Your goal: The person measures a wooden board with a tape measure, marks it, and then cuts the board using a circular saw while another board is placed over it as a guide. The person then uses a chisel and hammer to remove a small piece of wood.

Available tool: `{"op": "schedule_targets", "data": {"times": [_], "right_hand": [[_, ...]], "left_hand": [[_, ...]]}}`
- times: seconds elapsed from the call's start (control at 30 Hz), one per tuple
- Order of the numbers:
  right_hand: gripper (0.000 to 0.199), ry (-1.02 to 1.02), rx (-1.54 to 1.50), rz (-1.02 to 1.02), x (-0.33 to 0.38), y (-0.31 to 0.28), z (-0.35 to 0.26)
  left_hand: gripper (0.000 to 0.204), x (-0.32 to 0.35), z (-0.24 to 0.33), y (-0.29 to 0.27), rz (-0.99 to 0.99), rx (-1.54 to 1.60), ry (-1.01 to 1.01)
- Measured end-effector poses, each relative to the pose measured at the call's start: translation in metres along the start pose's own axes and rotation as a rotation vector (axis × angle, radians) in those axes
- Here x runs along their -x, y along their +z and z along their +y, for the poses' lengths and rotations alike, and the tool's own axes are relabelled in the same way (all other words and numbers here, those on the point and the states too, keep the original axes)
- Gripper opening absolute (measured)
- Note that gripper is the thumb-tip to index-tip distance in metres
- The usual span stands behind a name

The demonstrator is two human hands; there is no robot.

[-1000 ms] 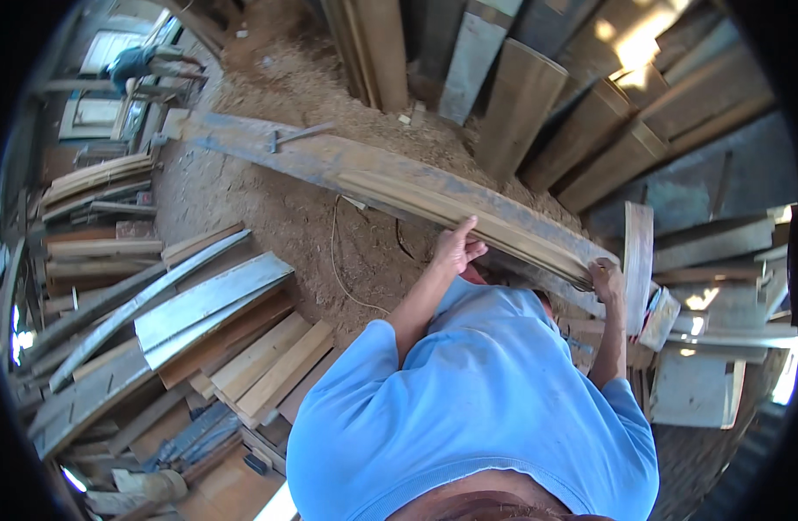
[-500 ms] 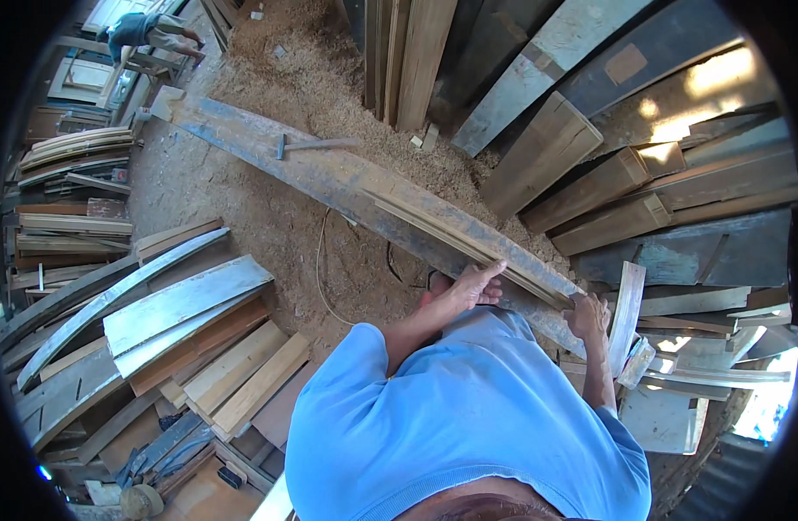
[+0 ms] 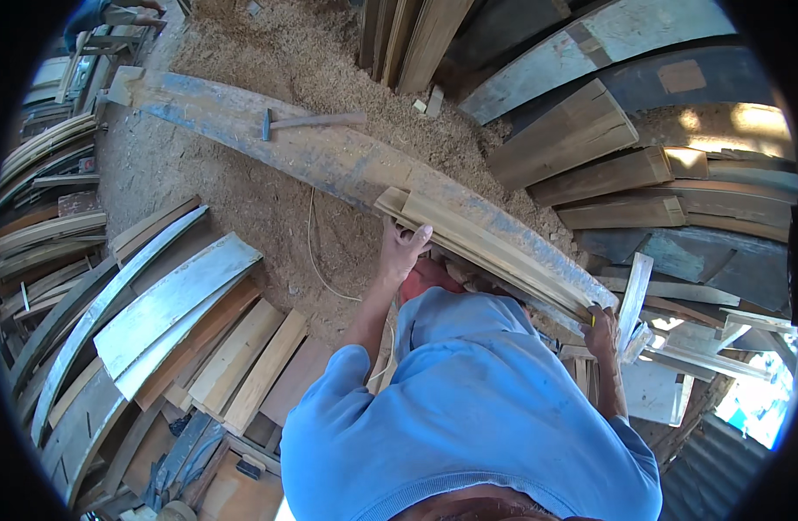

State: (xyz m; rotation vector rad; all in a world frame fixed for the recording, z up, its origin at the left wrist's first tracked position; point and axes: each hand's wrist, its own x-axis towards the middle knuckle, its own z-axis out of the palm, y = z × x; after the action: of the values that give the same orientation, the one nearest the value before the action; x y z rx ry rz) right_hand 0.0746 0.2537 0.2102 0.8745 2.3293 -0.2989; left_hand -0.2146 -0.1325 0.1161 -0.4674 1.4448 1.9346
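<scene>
A bundle of wooden strips [image 3: 486, 247] is observed on the plank-topped desk [image 3: 347, 156], directly ahead of the torso. Its long axis is set diagonally, from upper left to lower right, roughly parallel with the desk and along its near edge. The left end is reached by the left hand [image 3: 405, 250]: the thumb is spread away from the wood and the fingers are placed at the near edge, partly hidden, so whether the wood is gripped cannot be told. The right end is enclosed by the right hand [image 3: 601, 333], with the fingers curled around it.

A hammer [image 3: 316, 122] is noted on the desk past the left end, apart from the strips. A pale narrow board [image 3: 635, 291] is found just beside the right hand, by which room on that side appears restricted. Broad planks [image 3: 564, 139] are ranged beyond the far edge; white-faced boards [image 3: 177, 304] are stacked to the left.
</scene>
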Motion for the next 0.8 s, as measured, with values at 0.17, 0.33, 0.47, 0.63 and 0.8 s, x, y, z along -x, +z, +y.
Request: {"op": "schedule_targets", "data": {"times": [0.17,0.33,0.47,0.63,0.8], "right_hand": [[0.053,0.041,0.007,0.018,0.011,0.003,-0.008],[0.051,0.039,0.032,0.009,0.007,0.008,-0.008],[0.051,0.046,0.022,0.001,0.007,0.001,-0.013],[0.051,0.034,0.033,0.013,0.005,-0.003,-0.012],[0.05,0.008,0.021,0.034,0.004,0.0,-0.008]], "left_hand": [[0.086,-0.01,-0.015,-0.01,-0.123,0.015,0.23],[0.084,-0.012,-0.018,-0.017,-0.146,-0.007,0.294],[0.085,-0.012,-0.019,-0.019,-0.143,-0.036,0.28],[0.087,-0.014,-0.019,-0.015,-0.127,-0.023,0.268],[0.085,-0.014,-0.017,-0.012,-0.134,-0.023,0.282]]}}
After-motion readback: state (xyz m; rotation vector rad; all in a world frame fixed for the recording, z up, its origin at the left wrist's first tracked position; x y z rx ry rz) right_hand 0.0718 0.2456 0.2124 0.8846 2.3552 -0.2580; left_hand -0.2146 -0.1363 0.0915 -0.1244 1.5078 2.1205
